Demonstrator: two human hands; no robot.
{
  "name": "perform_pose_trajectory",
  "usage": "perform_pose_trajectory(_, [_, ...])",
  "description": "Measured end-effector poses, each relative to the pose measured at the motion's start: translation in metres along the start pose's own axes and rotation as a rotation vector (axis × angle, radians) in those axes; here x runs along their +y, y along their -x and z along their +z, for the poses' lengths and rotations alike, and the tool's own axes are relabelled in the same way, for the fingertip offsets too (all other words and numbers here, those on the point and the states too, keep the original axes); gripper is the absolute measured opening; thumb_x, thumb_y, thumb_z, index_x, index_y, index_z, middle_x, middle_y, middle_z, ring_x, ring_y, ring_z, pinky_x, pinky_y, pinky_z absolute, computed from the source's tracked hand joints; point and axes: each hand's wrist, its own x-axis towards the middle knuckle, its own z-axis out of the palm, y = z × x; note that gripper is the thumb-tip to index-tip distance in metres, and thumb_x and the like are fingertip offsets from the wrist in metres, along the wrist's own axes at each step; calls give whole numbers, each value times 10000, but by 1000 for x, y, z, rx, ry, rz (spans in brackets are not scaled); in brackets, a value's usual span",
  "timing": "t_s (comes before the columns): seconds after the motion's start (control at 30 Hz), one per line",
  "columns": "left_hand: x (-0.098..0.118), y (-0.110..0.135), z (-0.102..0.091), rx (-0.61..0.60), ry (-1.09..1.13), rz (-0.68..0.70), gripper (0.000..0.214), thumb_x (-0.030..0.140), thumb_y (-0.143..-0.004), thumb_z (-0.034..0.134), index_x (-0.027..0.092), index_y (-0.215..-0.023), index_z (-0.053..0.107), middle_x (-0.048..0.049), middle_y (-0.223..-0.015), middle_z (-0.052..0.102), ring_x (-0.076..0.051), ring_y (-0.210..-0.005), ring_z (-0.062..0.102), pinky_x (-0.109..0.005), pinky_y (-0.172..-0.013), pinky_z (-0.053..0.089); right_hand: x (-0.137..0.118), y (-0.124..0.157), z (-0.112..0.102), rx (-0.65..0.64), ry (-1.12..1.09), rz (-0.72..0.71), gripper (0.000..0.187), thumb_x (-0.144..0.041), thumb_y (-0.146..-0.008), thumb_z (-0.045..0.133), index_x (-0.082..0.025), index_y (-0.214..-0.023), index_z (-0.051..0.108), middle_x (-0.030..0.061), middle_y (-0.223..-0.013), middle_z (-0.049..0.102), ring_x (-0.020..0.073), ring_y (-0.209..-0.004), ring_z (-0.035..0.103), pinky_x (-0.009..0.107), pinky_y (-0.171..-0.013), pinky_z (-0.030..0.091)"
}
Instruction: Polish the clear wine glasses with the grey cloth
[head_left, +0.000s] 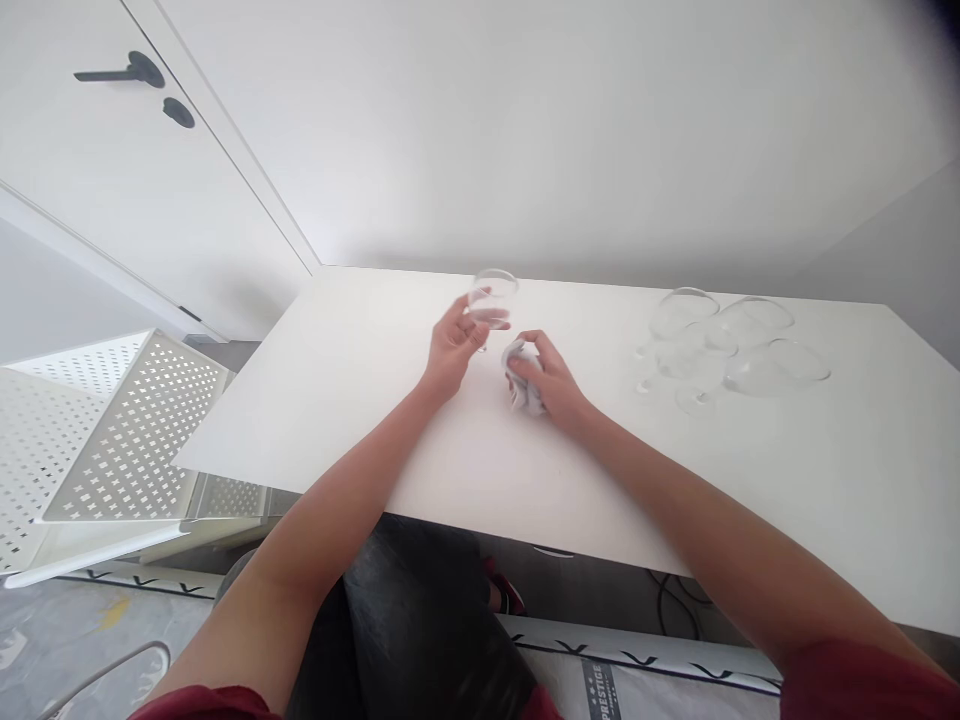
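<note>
Red sleeves (855, 680) come closest to my eye, with two bare forearms running out from them over a white table (450, 460) and dark trousers (427, 610) tucked below its edge. From where I stand, the left hand (450, 350) has its thumb and fingers wrapped about a clear glass (499, 297), rim uppermost, over the far middle of the table; whether its foot touches the top, I cannot tell. Close by on the right, the right hand (553, 378) grips a bunched, pale cloth (525, 385), apart from the glass by a small gap. I would guess the glass is light, thin-walled and quite stiff: it won't give under a squeeze, only crack, and smooth as it is, it could slip from damp or careless fingers. Low on the bowl seems the surest place to take hold, with a light, spread grip, leaving the rim unpressed; the stem, probably the weakest part, deserves no twisting. As for the cloth, it looks soft and limp, safe to crumple, and best pinched in a wad. Off to the right, more glasses (720, 338) cluster close together, seemingly upright, their outlines overlapping too much for me to count surely.
</note>
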Motion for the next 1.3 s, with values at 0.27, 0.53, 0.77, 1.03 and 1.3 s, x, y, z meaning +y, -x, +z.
perform_pose_trajectory(0.27, [-19, -6, -15, 87, -556, 4, 623, 303, -736, 988, 348, -1327, 797, -21, -1124, 867, -152, -809, 701, -415, -1061, 465, 4, -16, -24, 307, -11, -226, 344, -577, -919, 651, -300, -1044, 489, 44, -1048, 647, 224, -899, 641, 356, -716, 543])
perform_pose_trajectory(0.53, [-13, 0, -14, 3, -806, 184, 561, 349, -771, 990, 385, -1300, 806, -36, -1187, 861, -193, -872, 778, -438, -1034, 353, -8, -2, -19, 144, 353, -317, 388, -629, -991, 660, -266, -1057, 777, 84, -1232, 636, 228, -968, 642, 382, -773, 561])
perform_pose_trajectory(0.77, [-14, -2, -14, -51, -864, 315, 470, 462, -871, 902, 388, -1321, 790, -51, -1187, 863, -216, -898, 793, -433, -982, 351, -2, -5, -23, 283, 164, -317, 445, -653, -902, 783, -306, -1148, 654, 24, -1008, 657, 193, -831, 625, 338, -692, 569])
perform_pose_trajectory(1.03, [-15, -8, -32, 95, -1004, 342, 430, 397, -904, 873, 386, -1326, 791, -61, -1240, 850, -215, -851, 761, -452, -1018, 351, -4, -3, -23, 144, 263, -333, 316, -556, -968, 702, -309, -1156, 763, 73, -1273, 640, 236, -1049, 668, 404, -883, 594])
perform_pose_trajectory(1.3, [-14, -5, -25, 89, -981, 351, 457, 280, -907, 849, 379, -1347, 773, -52, -1202, 860, -210, -854, 771, -443, -986, 339, 6, -6, -11, 226, 241, -371, 400, -461, -897, 779, -306, -1242, 652, 67, -1303, 682, 246, -1086, 657, 395, -900, 603])
